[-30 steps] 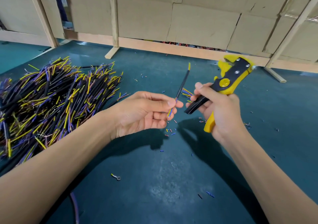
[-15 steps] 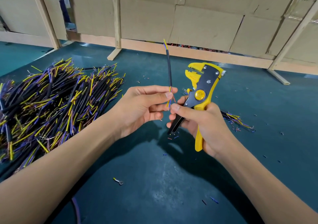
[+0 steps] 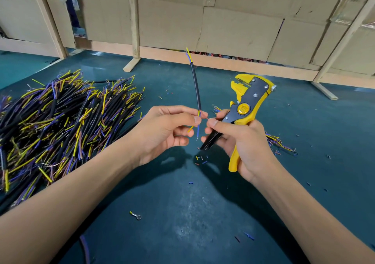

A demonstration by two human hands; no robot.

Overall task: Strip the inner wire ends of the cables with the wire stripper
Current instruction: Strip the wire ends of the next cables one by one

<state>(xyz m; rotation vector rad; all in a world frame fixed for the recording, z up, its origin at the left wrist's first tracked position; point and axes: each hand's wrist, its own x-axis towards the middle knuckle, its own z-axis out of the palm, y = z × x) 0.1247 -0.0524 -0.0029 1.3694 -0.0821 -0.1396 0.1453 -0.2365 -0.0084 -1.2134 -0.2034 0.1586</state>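
My left hand [image 3: 168, 129] pinches a short black cable [image 3: 196, 87] near its lower end and holds it almost upright above the table. Yellow and blue inner wires [image 3: 195, 128] fan out below my fingertips, and more stick out of the top end. My right hand [image 3: 241, 142] grips the yellow and black wire stripper [image 3: 246, 105] by its handles, jaws pointing up and away. Its thumb lies close to the wire ends. The stripper's jaws are apart from the cable.
A big heap of black cables [image 3: 60, 125] with yellow and blue ends covers the table's left side. A smaller bunch [image 3: 278, 142] lies behind my right hand. Bits of cut insulation [image 3: 200, 159] and a ring terminal [image 3: 136, 215] dot the green tabletop [image 3: 182, 213]. Cardboard panels stand at the back.
The cable swung from leaning right to nearly upright. My right hand brought the stripper left, close beside my left hand, and tilted its jaws upward.
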